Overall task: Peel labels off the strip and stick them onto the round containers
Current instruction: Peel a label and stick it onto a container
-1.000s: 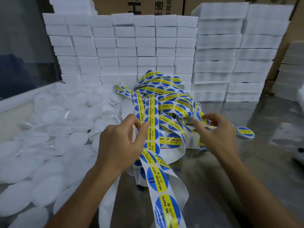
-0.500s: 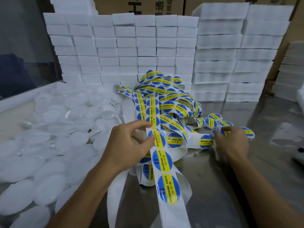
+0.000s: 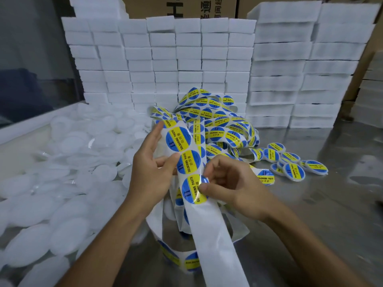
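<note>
The white paper backing strip (image 3: 209,216) carrying round blue-and-yellow "soldering paste" labels (image 3: 192,188) runs up between my hands, lifted above the shiny metal surface (image 3: 310,214). My left hand (image 3: 152,172) supports it from behind, thumb pressed on its edge, fingers fairly straight. My right hand (image 3: 230,189) has its grip curled, thumb and forefinger pinching the edge of the lowest label on the strip. Behind lies the tangled heap of label strip (image 3: 219,125); to the right, several already labelled round containers (image 3: 294,168) sit together. A pile of plain white round containers (image 3: 68,154) fills the left, with stacked white boxes (image 3: 186,59) beyond.
</note>
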The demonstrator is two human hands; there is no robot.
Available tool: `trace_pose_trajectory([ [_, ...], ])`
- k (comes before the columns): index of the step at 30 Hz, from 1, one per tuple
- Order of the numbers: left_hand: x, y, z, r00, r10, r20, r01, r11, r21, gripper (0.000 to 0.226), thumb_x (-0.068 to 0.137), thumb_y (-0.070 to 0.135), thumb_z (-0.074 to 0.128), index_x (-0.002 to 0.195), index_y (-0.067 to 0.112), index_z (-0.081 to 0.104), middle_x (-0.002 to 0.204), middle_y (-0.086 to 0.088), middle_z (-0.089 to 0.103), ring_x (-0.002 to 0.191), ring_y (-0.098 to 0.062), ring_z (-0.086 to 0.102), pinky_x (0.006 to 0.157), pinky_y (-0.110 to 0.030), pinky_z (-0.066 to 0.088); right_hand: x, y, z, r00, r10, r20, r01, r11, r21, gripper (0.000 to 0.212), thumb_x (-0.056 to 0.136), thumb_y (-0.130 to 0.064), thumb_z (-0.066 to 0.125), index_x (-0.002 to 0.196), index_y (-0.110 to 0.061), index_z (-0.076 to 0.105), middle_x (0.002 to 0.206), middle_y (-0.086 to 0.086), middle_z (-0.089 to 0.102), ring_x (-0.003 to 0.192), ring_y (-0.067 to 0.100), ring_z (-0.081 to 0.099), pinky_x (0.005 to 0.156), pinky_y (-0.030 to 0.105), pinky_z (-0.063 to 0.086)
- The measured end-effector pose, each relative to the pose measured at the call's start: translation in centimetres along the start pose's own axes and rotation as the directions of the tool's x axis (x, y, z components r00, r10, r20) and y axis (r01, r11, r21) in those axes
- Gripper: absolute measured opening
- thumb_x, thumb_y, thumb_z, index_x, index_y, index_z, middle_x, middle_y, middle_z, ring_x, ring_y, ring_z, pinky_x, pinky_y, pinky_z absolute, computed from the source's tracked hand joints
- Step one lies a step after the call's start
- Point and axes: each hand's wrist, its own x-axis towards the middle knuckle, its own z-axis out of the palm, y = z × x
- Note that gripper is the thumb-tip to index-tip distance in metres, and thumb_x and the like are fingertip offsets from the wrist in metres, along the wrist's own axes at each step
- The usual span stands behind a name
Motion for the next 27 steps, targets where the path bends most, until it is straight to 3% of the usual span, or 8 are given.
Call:
trace_pose_trajectory([
  [3,0.0,0.1,0.1,1.0,-0.016,-0.013,0.014,0.995,-0.103,0.078,0.086,0.003,0.07,0.138,0.052,0.038,0.131,0.013,0.059,0.083,-0.018,0.075,0.063,-0.035,0.061,0.2,0.5,0.4,0.993,0.002,-0.12,-0.002,1.0,-0.001,0.016,0.081,0.007,0.073,0.081,-0.009,0.07,0.074,0.006,0.07,0.07,0.022,0.063,0.071,0.031,0.052],
  [6,-0.4,0.4,0.4,0.991,-0.102,0.089,0.115,0.983,-0.146,0.08,0.076,0.014,0.08,0.135,0.049,0.039,0.101,0.001,0.072,0.07,-0.028,0.074,0.059,-0.036,0.06,0.3,0.8,0.1,0.963,-0.029,-0.266,0.029,1.0,-0.005,0.025,0.081,0.005,0.073,0.096,-0.015,0.074,0.089,0.009,0.076,0.078,0.025,0.069,0.077,0.027,0.052],
  [10,-0.8,0.3,0.8,0.974,-0.165,0.154,0.182,0.978,-0.106,0.084,0.066,0.008,0.087,0.125,0.047,0.042,0.113,0.0,0.062,0.078,-0.024,0.075,0.062,-0.032,0.06,0.3,0.9,-0.5,0.97,-0.021,-0.242,0.036,0.998,0.056,0.054,0.081,0.008,0.073,0.127,-0.019,0.062,0.107,-0.02,0.073,0.099,0.004,0.07,0.075,0.017,0.055],
  [15,-1.0,0.2,0.9,0.948,-0.181,0.26,0.21,0.974,-0.085,0.078,0.067,0.005,0.086,0.123,0.041,0.047,0.099,-0.007,0.072,0.079,-0.028,0.074,0.069,-0.039,0.061,0.4,1.2,-0.4,0.951,-0.076,-0.299,0.082,0.997,0.008,0.053,0.082,0.012,0.07,0.122,-0.023,0.063,0.098,-0.032,0.07,0.086,-0.009,0.068,0.067,0.009,0.051],
  [17,-1.1,0.2,1.2,0.95,-0.164,0.264,0.191,0.978,-0.079,0.074,0.071,-0.002,0.082,0.123,0.039,0.05,0.1,-0.007,0.071,0.077,-0.026,0.074,0.068,-0.036,0.06,0.4,1.3,-0.3,0.942,-0.079,-0.326,0.071,0.997,-0.038,0.045,0.083,0.002,0.073,0.117,-0.026,0.067,0.084,-0.024,0.072,0.062,0.0,0.063,0.055,0.014,0.048],
  [20,-1.2,0.3,1.5,0.964,-0.136,0.227,0.161,0.982,-0.099,0.066,0.073,-0.007,0.078,0.116,0.036,0.053,0.099,-0.003,0.073,0.074,-0.024,0.074,0.067,-0.033,0.06,0.5,1.8,-0.1,0.922,-0.13,-0.364,0.085,0.987,-0.138,0.028,0.087,-0.01,0.073,0.111,-0.025,0.073,0.072,-0.004,0.069,0.057,0.017,0.051,0.05,0.034,0.043],
  [23,-1.2,0.3,1.5,0.97,-0.104,0.22,0.128,0.987,-0.097,0.054,0.076,-0.009,0.075,0.106,0.031,0.053,0.093,0.0,0.074,0.067,-0.021,0.071,0.064,-0.031,0.059,0.5,2.0,-0.1,0.914,-0.195,-0.356,0.121,0.968,-0.219,0.017,0.088,-0.021,0.072,0.105,-0.025,0.075,0.052,-0.013,0.05,0.048,0.003,0.035,0.047,0.016,0.029],
  [27,-1.2,0.3,1.5,0.974,-0.057,0.217,0.061,0.998,-0.009,0.045,0.077,-0.008,0.073,0.082,0.03,0.05,0.089,0.01,0.07,0.058,-0.015,0.064,0.061,-0.024,0.056,0.5,1.6,0.1,0.904,-0.133,-0.406,0.078,0.986,-0.15,0.014,0.088,-0.028,0.07,0.101,-0.029,0.076,0.087,-0.008,0.072,0.056,0.017,0.054,0.049,0.034,0.045],
])
